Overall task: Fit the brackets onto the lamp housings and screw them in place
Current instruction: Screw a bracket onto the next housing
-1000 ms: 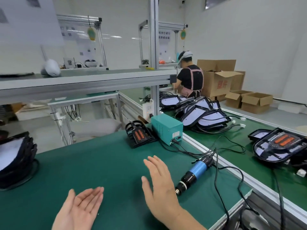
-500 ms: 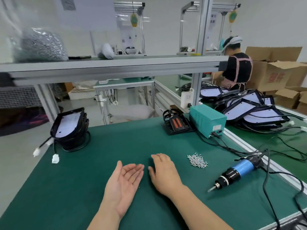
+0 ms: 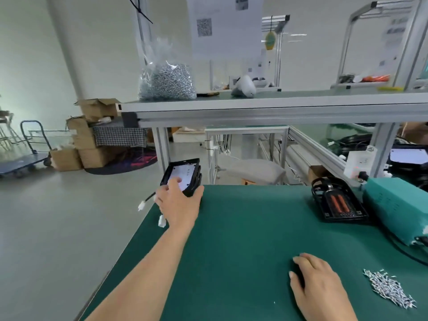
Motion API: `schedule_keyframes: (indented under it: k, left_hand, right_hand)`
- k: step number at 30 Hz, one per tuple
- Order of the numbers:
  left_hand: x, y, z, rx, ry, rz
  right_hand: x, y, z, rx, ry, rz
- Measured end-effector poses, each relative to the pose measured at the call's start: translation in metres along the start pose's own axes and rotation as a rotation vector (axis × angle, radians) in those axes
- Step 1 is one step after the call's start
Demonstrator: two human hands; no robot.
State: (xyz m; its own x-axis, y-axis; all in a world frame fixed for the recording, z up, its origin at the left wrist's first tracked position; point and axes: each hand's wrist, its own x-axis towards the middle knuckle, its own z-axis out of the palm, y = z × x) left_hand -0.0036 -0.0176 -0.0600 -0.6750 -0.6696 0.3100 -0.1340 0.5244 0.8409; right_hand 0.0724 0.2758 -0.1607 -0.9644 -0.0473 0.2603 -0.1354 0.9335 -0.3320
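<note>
Leftward, the left hand (image 3: 178,205) has reached the lamp housings (image 3: 184,173) stacked at the far corner of the tabletop (image 3: 243,228), its grip clamped on them (right hand (image 3: 317,281) rests flat, grip apart); lift only one, minding the cables (image 3: 149,197).

The bench mat (image 3: 243,239) is matt green, faintly textured. Near its right edge lie bright metal screws (image 3: 389,289); at its far-left corner, black plastic lamp housings (image 3: 183,174) — white, smooth-faced.
</note>
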Motion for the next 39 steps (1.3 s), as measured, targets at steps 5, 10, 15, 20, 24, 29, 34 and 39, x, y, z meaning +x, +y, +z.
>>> schedule_keyframes:
  k: [5, 10, 15, 20, 24, 29, 34, 39]
  left_hand:
    - [0.082, -0.019, 0.007, 0.414, -0.12, -0.034]
    - [0.113, -0.024, 0.027, 0.503, -0.327, -0.106]
    - [0.123, -0.026, 0.048, 0.687, -0.229, 0.012]
    - [0.118, -0.026, 0.061, 0.94, -0.075, 0.364]
    - [0.121, -0.026, 0.061, 0.929, -0.154, 0.501]
    - [0.116, -0.03, 0.057, 0.8, -0.162, 0.481]
    - [0.112, -0.024, 0.048, 0.768, -0.12, 0.5]
    - [0.109, -0.01, 0.033, 0.798, -0.073, 0.578]
  right_hand:
    - [0.007, -0.012, -0.008, -0.065, -0.055, 0.011]
    - [0.013, -0.017, -0.004, -0.046, 0.108, -0.067]
    - [0.016, -0.017, 0.005, -0.062, 0.206, -0.108]
    - [0.017, -0.015, 0.008, -0.099, 0.257, -0.114]
    - [0.015, -0.018, 0.007, -0.097, 0.239, -0.1]
    - [0.016, -0.022, 0.009, -0.08, 0.219, -0.109]
    - [0.018, -0.032, 0.015, -0.07, 0.25, -0.104]
    - [0.017, -0.026, 0.011, -0.075, 0.225, -0.029]
